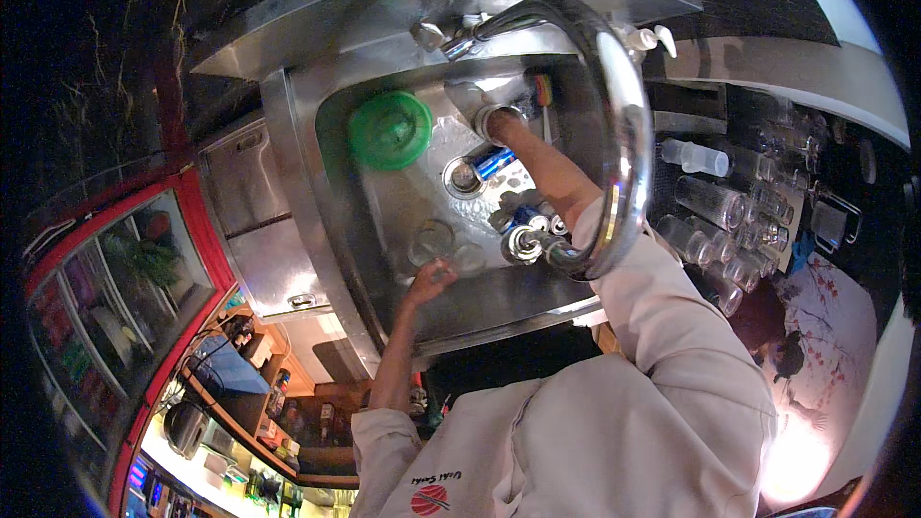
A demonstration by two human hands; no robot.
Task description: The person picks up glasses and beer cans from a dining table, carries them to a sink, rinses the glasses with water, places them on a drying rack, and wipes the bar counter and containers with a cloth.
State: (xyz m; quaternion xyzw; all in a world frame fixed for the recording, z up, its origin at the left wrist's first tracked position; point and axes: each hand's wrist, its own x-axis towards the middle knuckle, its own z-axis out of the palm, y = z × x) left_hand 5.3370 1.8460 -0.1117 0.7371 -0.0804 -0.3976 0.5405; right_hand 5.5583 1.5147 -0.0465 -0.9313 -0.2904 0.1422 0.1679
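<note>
My right hand (pixel 505 124) reaches down to a round-rimmed vessel (pixel 483 117) at the back of the steel sink (pixel 403 194). Its fingers are mostly hidden at the rim, so their grip is unclear. Just in front, a blue drink can (pixel 494 163) lies by the drain (pixel 463 178). My left hand (pixel 432 280) is low near the sink's front, fingers bent, beside a clear glass (pixel 430 243) and a second clear glass (pixel 469 257). Whether it grips either one is too blurred to tell. Several cans (pixel 531 219) cluster below my right forearm.
A green plastic basin (pixel 391 131) sits in the sink's back left corner. A brush with coloured bristles (pixel 542 90) leans at the back right. The arched chrome faucet (pixel 626 108) curves over my right arm. Several glasses (pixel 709 201) stand right of the sink, near a soap pump (pixel 651 39).
</note>
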